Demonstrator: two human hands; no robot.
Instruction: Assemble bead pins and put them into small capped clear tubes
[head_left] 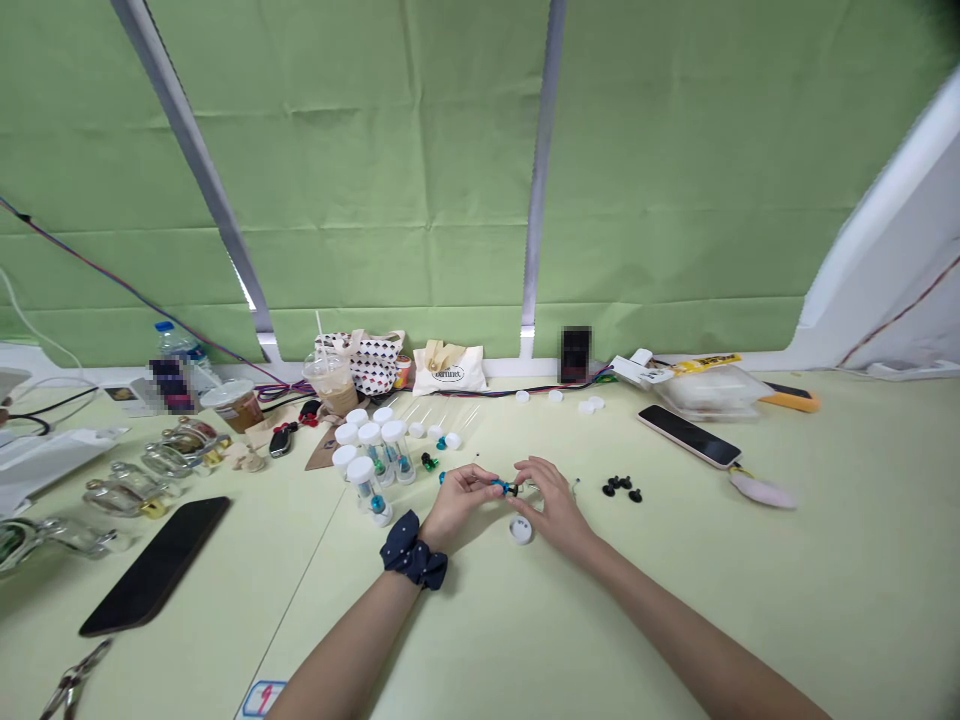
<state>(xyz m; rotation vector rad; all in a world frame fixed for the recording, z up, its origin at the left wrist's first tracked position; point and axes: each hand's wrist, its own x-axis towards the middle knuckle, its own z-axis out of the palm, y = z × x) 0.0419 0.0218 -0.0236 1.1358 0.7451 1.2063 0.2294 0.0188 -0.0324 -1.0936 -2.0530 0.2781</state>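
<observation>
Between the thumb and fingers of my left hand [463,500] is a small blue-and-black piece [508,488]. My right hand [553,508] meets it from the right, fingers curved in around the black end; whatever they pinch is too small and see-through to name. Below the fingertips lies a round white cap [520,530]. Left of my hands stands a group of clear tubes [369,492] with white caps, small blue and green pieces inside. A dark green piece [429,461] lies beside them. Several black pieces [622,487] are scattered to the right.
More clear tubes [457,415] lie farther back. At left are a phone [156,566], pliers [75,682] and clear glass-like items [127,490]. Drink cups [330,385] and a white pouch [450,370] stand behind. Another phone [690,436] and a plastic box [705,390] lie right.
</observation>
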